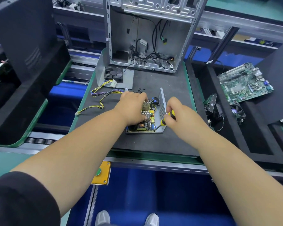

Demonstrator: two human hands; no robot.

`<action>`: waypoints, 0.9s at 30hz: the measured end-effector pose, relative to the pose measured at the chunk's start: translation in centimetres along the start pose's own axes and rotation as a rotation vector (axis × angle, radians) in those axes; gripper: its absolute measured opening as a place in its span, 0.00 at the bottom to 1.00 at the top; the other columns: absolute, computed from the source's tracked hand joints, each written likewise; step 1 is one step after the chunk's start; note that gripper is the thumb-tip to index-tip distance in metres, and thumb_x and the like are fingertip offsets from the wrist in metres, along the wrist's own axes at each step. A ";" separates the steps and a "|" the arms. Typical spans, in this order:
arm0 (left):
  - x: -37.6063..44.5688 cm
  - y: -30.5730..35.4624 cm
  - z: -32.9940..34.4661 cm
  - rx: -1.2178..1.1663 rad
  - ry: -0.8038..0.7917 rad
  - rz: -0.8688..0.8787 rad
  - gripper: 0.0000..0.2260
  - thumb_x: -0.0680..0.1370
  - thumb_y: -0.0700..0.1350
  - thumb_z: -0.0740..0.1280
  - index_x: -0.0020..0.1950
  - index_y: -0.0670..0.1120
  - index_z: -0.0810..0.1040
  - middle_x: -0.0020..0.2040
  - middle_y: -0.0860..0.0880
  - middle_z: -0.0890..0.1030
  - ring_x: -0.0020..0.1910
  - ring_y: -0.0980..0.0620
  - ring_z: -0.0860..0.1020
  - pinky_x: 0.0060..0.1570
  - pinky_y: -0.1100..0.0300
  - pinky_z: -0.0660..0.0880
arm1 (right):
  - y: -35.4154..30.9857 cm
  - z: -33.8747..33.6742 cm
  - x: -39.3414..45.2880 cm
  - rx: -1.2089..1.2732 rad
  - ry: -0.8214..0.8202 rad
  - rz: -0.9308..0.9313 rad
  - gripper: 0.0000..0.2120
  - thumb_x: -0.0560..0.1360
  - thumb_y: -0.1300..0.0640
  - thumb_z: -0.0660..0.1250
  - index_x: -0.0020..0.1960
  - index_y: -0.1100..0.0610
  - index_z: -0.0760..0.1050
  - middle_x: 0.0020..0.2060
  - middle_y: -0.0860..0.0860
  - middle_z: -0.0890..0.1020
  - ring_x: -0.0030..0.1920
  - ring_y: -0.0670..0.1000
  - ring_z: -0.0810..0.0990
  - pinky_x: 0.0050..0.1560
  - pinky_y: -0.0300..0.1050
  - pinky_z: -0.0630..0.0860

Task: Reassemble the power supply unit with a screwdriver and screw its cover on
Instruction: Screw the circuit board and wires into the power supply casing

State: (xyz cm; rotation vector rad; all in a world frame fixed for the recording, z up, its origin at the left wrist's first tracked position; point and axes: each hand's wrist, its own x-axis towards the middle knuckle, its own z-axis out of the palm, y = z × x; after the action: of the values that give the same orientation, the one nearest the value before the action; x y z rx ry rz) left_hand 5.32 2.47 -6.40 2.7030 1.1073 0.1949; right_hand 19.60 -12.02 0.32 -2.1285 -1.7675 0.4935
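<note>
Green PSU circuit board [145, 118] is seated in the grey metal tray [161, 110], pressed down by flat left hand [134, 108]. Yellow-black screwdriver [166, 119] is gripped by right hand [176, 111], tip at board's near corner, so board screws judged in progress. Grey fan cover [114, 75] not yet fitted, lying apart on bench [153, 142]; black loose screws [140, 90] unused.

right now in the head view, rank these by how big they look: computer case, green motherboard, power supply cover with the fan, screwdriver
1. computer case, by far the largest
2. green motherboard
3. power supply cover; looks close to the motherboard in size, so this order is unsure
4. screwdriver, smallest, partly hidden by the right hand
</note>
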 end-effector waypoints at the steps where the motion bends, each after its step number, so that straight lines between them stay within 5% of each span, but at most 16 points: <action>1: 0.0 0.1 -0.2 0.010 -0.018 0.002 0.30 0.69 0.60 0.73 0.66 0.50 0.69 0.61 0.50 0.78 0.61 0.46 0.73 0.63 0.52 0.61 | 0.1 -0.1 -0.1 0.007 0.005 0.003 0.06 0.77 0.56 0.61 0.47 0.53 0.63 0.33 0.50 0.73 0.32 0.53 0.68 0.30 0.46 0.61; 6: -1.2 0.9 -0.9 0.050 0.015 0.054 0.34 0.70 0.59 0.72 0.73 0.51 0.66 0.71 0.50 0.70 0.71 0.47 0.65 0.69 0.52 0.53 | -0.2 0.0 0.4 -0.345 0.077 0.048 0.19 0.80 0.38 0.55 0.48 0.55 0.65 0.33 0.49 0.74 0.37 0.57 0.73 0.33 0.48 0.63; 10: -3.6 1.4 -0.5 0.057 0.121 0.085 0.29 0.72 0.56 0.70 0.71 0.52 0.68 0.72 0.52 0.67 0.72 0.48 0.62 0.69 0.53 0.50 | 0.2 -0.1 0.4 -0.079 0.038 0.002 0.06 0.79 0.56 0.62 0.49 0.53 0.64 0.38 0.50 0.73 0.37 0.54 0.72 0.32 0.47 0.63; 12: -4.5 1.4 -0.4 0.012 0.146 0.059 0.26 0.73 0.54 0.70 0.70 0.52 0.70 0.70 0.53 0.69 0.71 0.49 0.64 0.69 0.53 0.51 | 0.4 -0.1 0.0 -0.018 0.021 -0.055 0.07 0.76 0.62 0.62 0.49 0.52 0.67 0.44 0.50 0.72 0.41 0.54 0.72 0.36 0.46 0.66; 15: -5.2 1.5 -0.4 -0.040 0.164 0.033 0.23 0.74 0.52 0.70 0.68 0.53 0.73 0.68 0.54 0.72 0.69 0.50 0.66 0.67 0.54 0.52 | 0.3 0.2 -0.3 -0.051 0.063 -0.060 0.06 0.77 0.51 0.64 0.48 0.51 0.67 0.43 0.47 0.73 0.39 0.52 0.73 0.37 0.46 0.68; 17: -5.4 1.7 -0.6 -0.065 0.171 0.028 0.21 0.74 0.52 0.70 0.67 0.53 0.74 0.67 0.54 0.73 0.68 0.50 0.67 0.66 0.55 0.53 | 0.2 0.3 -0.1 -0.133 0.112 -0.019 0.14 0.79 0.42 0.61 0.47 0.52 0.69 0.41 0.47 0.74 0.40 0.52 0.74 0.35 0.47 0.67; 20: -5.4 1.9 -0.8 -0.082 0.170 0.025 0.20 0.74 0.51 0.70 0.66 0.53 0.74 0.66 0.54 0.73 0.68 0.50 0.68 0.67 0.54 0.53 | 0.0 0.6 0.4 -0.026 0.140 -0.022 0.05 0.80 0.54 0.63 0.50 0.55 0.72 0.48 0.51 0.74 0.44 0.55 0.75 0.42 0.50 0.70; 22: -5.5 2.0 -0.9 -0.095 0.179 0.018 0.19 0.74 0.51 0.70 0.65 0.53 0.75 0.65 0.54 0.74 0.67 0.50 0.68 0.66 0.55 0.54 | -0.1 1.0 0.2 0.090 0.135 -0.023 0.10 0.75 0.61 0.64 0.55 0.54 0.71 0.52 0.50 0.71 0.42 0.54 0.75 0.43 0.50 0.72; 27: -6.0 2.3 -0.7 -0.145 0.219 -0.003 0.18 0.73 0.50 0.71 0.62 0.52 0.77 0.63 0.55 0.76 0.66 0.50 0.70 0.64 0.56 0.55 | 0.0 1.5 0.3 -0.005 0.214 0.057 0.12 0.76 0.48 0.65 0.54 0.52 0.66 0.48 0.48 0.74 0.42 0.53 0.76 0.38 0.48 0.70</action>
State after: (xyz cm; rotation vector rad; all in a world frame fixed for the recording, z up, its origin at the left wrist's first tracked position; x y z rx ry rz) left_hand 2.47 -3.24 -5.40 2.5980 1.1062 0.5606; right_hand 18.96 -11.71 -0.99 -2.1503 -1.5961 0.2639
